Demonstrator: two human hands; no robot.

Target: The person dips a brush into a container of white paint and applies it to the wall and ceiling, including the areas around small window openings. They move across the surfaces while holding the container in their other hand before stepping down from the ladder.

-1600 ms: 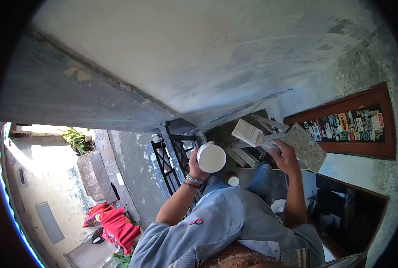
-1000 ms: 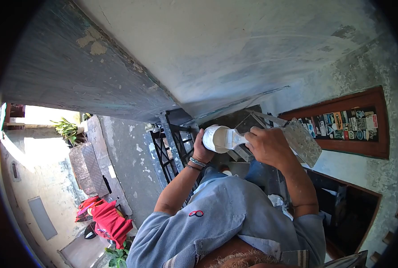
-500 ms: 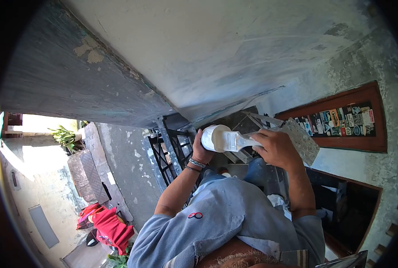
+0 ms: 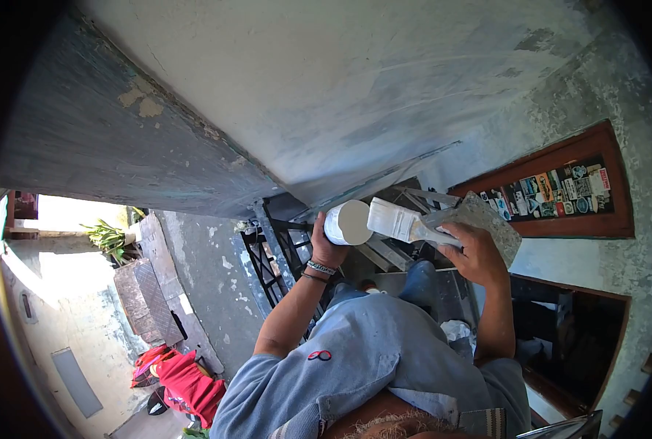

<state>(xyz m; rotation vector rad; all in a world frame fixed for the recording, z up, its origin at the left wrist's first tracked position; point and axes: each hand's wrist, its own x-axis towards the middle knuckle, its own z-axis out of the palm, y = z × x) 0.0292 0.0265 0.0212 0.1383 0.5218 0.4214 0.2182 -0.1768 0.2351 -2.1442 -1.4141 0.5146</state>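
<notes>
In the head view, the brush (image 4: pixel 397 222) has come out of the white cup (image 4: pixel 348 222) since the earlier frame and is beside its rim. The left hand (image 4: pixel 327 247) is curled around the cup's side; the right hand (image 4: pixel 478 253) is closed on the brush's handle.

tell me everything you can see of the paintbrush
The paintbrush is wide and flat, with white-coated bristles and a pale, smeared-looking handle. The right hand holds it by the handle, bristle end pointing toward the white container in the left hand. Whether bristles and container touch is unclear.
</notes>
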